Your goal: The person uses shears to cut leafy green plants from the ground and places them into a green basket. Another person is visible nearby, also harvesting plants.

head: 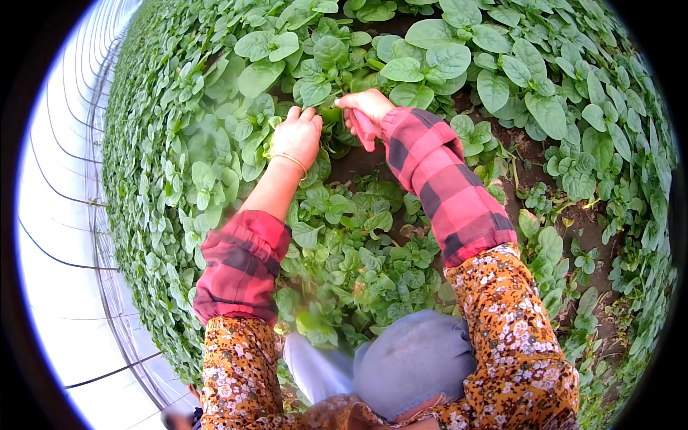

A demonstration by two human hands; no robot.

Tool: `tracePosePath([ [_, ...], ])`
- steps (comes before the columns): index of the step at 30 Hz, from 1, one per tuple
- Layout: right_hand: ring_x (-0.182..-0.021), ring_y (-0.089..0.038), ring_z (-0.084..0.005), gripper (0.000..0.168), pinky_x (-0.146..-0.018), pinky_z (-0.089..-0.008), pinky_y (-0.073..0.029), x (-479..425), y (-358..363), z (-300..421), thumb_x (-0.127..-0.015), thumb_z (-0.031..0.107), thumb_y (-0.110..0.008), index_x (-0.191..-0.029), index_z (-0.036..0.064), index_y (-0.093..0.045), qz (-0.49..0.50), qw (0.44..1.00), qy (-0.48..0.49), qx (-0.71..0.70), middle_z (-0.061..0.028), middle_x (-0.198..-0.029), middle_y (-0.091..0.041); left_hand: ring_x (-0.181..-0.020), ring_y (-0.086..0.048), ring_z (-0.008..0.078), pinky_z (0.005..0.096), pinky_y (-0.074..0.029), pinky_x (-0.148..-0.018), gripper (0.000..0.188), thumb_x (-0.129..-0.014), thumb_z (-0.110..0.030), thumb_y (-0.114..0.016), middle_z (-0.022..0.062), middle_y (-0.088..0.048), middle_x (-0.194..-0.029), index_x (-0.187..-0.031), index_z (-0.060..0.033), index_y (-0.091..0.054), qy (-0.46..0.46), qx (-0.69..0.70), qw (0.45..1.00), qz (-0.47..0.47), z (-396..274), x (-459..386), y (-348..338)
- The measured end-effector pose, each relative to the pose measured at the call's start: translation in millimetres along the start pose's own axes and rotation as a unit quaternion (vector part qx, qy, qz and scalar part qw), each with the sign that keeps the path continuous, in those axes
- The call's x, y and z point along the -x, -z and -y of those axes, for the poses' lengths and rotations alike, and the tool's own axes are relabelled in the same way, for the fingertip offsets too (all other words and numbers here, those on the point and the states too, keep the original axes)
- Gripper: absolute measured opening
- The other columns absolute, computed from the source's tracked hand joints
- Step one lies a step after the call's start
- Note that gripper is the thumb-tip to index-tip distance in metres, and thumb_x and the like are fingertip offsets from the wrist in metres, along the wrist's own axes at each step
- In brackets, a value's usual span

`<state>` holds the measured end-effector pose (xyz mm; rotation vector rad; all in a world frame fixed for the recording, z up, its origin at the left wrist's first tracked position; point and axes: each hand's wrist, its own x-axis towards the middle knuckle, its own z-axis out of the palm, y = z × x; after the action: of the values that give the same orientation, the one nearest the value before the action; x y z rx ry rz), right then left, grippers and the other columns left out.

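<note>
My left hand (298, 135), with a thin bangle (292, 159) at its wrist, is curled over leafy green shoots (270, 141); their stems are mostly hidden beneath the fingers. Close on its right, my right hand (370, 110) grips a pink-handled hand tool (365, 130). The handle slants down out of the fist, and the working end cannot be made out among the leaves. Both hands are low in a dense bed of broad-leaved green plants (449, 60). Red-and-black checked sleeve covers (438, 177) are on both forearms.
Lower, smaller plants (371, 258) grow between my arms, in front of my grey-blue clothed knee (414, 360). Bare brown soil (529, 156) shows on the right. A plastic-sheeted tunnel wall with curved ribs (64, 258) runs along the left. Part of another person (180, 418) appears at the lower left.
</note>
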<state>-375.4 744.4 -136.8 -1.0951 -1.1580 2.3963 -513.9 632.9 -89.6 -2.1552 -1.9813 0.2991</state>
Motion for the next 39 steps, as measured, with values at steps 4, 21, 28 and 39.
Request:
tracePosePath([
  [4,-0.046,-0.054,-0.0183,0.032,-0.043,-0.0321,-0.046,41.8,0.2,-15.7,-0.081,0.029,-0.069,-0.080,-0.002,-0.058,-0.011,0.999,-0.005,0.047,-0.0092,-0.064,-0.057,-0.092,-0.055,0.0220,0.0320,-0.053,-0.068,0.013,-0.071,-0.007,-0.057,0.0018,-0.059,-0.093,-0.083,-0.0092,-0.060,-0.037,0.029,0.996,-0.071,7.8,16.3,6.9],
  [21,-0.056,-0.058,-0.0206,0.035,-0.055,-0.0361,-0.044,115.5,72.5,-7.5,-0.069,0.033,-0.071,-0.068,0.000,-0.059,-0.172,0.903,0.127,0.373,-0.0109,-0.060,-0.057,-0.091,-0.060,0.0257,0.0376,-0.052,-0.074,0.083,-0.074,-0.003,-0.058,0.0073,-0.066,-0.093,-0.147,-0.0193,-0.021,-0.100,-0.011,0.980,0.172,-85.0,-73.1,96.3],
  [28,-0.059,-0.060,-0.0246,0.041,-0.048,-0.0334,-0.046,139.0,75.4,-10.0,-0.080,0.039,-0.065,-0.082,-0.001,-0.057,-0.032,0.999,-0.035,0.012,-0.0126,-0.069,-0.059,-0.096,-0.060,0.0258,0.0354,-0.051,-0.078,0.049,-0.077,-0.006,-0.058,0.0080,-0.066,-0.094,-0.125,-0.0047,-0.047,-0.036,0.000,0.989,0.145,-74.1,-54.2,47.0],
  [39,-0.056,-0.057,-0.0171,0.035,-0.047,-0.0289,-0.043,113.2,65.4,-35.4,-0.086,0.036,-0.060,-0.090,0.002,-0.056,-0.070,0.990,0.021,-0.118,-0.0075,-0.073,-0.060,-0.090,-0.058,0.0265,0.0349,-0.053,-0.071,0.032,-0.072,-0.005,-0.056,0.0052,-0.064,-0.088,-0.103,-0.0107,-0.060,0.016,0.068,0.997,-0.023,-77.7,-8.6,34.8],
])
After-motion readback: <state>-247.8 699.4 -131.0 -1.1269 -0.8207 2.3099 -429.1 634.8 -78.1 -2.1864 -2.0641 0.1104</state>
